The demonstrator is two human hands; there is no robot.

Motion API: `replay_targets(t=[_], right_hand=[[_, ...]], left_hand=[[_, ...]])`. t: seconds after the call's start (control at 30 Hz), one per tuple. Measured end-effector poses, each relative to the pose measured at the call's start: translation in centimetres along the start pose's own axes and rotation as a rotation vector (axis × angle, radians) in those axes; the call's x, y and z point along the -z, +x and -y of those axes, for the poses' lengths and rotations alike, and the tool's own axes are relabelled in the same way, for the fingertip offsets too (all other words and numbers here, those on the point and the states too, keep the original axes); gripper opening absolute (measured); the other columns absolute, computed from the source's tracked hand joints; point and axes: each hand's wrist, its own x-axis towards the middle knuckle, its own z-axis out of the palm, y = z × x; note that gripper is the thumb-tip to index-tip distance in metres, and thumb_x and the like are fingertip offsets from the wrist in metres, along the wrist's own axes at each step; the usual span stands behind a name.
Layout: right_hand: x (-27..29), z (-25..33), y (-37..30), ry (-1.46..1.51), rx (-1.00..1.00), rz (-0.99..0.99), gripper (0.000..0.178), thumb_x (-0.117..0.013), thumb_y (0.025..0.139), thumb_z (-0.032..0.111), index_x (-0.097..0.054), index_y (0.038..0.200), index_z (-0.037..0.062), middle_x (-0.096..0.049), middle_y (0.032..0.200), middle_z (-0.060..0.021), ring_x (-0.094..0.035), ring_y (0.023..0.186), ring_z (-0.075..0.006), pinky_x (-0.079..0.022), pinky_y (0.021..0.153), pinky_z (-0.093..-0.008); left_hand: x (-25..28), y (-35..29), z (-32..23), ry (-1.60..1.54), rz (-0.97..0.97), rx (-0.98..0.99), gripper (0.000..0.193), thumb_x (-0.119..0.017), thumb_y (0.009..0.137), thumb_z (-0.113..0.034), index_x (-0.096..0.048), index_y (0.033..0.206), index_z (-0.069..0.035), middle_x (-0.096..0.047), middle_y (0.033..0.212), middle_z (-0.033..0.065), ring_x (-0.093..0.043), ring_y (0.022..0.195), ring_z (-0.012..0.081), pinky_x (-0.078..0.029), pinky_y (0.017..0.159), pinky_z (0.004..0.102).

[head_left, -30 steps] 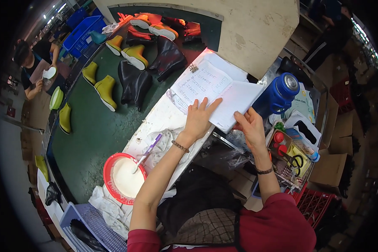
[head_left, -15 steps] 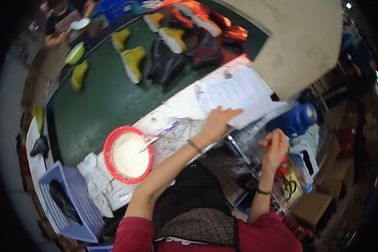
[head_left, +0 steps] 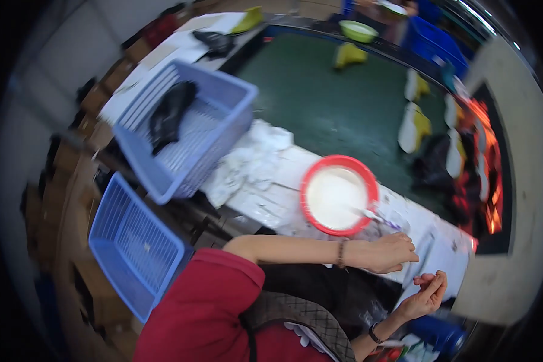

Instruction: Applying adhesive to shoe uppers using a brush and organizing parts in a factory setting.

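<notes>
My left hand point(head_left: 381, 251) is over the white bench strip point(head_left: 271, 208), fingers loosely bent and thumb apart, nothing visible in it. Just to its lower right, my right hand point(head_left: 423, 297) is raised with fingers half curled and apart; it too shows nothing held. Beside the left hand, a red bucket point(head_left: 306, 202) holds white, creamy liquid point(head_left: 335, 199). A white and purple handle point(head_left: 383, 221) leans out over its rim. White paper sheets point(head_left: 449, 256) lie on the bench beyond my hands.
Yellow and white boot-shaped pieces point(head_left: 425, 123) and dark boots point(head_left: 434, 163) rest on the green belt point(head_left: 320, 96), near an orange-red glow point(head_left: 495, 199). Left are two blue baskets point(head_left: 223, 136), one holding a black boot, and a white cloth point(head_left: 253, 154). A blue flask point(head_left: 437, 335) is low right.
My view has swung left, bringing the blue baskets into fuller view. My left hand has come off the paper, its fingers more bent, and the two hands are closer together.
</notes>
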Motion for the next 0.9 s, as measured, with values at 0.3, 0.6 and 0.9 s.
replay_targets(t=[0.3, 0.6, 0.9], right_hand=[[-11.1, -1.9, -0.9, -0.426, 0.119, 0.419, 0.014, -0.066, 0.093, 0.007, -0.07, 0.105, 0.002, -0.066, 0.096, -0.0095, -0.059, 0.079, -0.0163, -0.047, 0.07, -0.0293], [-12.4, -5.1, 0.4, -0.713, 0.41, 0.544, 0.024, -0.072, 0.081, 0.004, -0.074, 0.104, 0.0069, -0.068, 0.095, -0.0103, -0.058, 0.095, -0.032, -0.047, 0.085, -0.0419], [-9.7, -1.1, 2.1, -0.521, 0.27, 0.428, 0.023, -0.069, 0.092, 0.005, -0.071, 0.114, 0.0038, -0.064, 0.09, -0.0118, -0.059, 0.072, -0.0252, -0.048, 0.066, -0.0347]], left_hand=[[38.0, -26.7, 2.9, 0.804, -0.731, 0.937, 0.034, -0.065, 0.09, -0.013, -0.069, 0.124, -0.012, -0.071, 0.118, 0.0169, -0.071, 0.104, 0.033, -0.056, 0.091, 0.0413], [42.1, -49.8, 12.0, 1.192, -0.328, 1.628, 0.079, -0.074, 0.081, -0.011, -0.034, 0.147, 0.005, -0.064, 0.12, 0.0311, -0.063, 0.112, 0.0476, -0.051, 0.1, 0.0493], [48.8, -39.5, -0.5, 0.775, -1.05, 0.98, 0.053, -0.048, 0.093, -0.007, -0.053, 0.146, -0.007, -0.063, 0.137, 0.0159, -0.064, 0.11, 0.0181, -0.05, 0.093, 0.034]])
